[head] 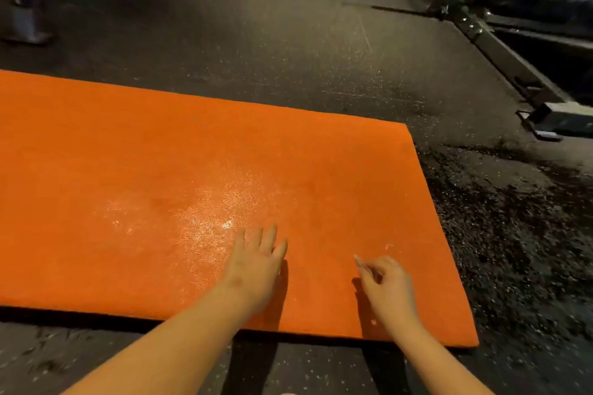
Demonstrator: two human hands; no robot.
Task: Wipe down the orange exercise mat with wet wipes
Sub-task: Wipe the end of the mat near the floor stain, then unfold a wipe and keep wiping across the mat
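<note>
The orange mat (160, 154) lies flat on the dark, speckled floor (288, 58). It runs off the left side of the view, and its right end stops near the middle right.

The left hand (253, 266) rests flat on the mat, close to the near edge. Its fingers are straight and a little spread.

The right hand (388, 285) is just beside it, to the right, also over the mat. Its fingers are curled in, and finger and thumb pinch a small pale bit (362, 264). It is too small and blurry to tell what it is.

A shiny patch (218, 212) shows on the mat just past the left hand.

A metal frame (500, 51) stands on the floor far to the right, well apart from the mat.
</note>
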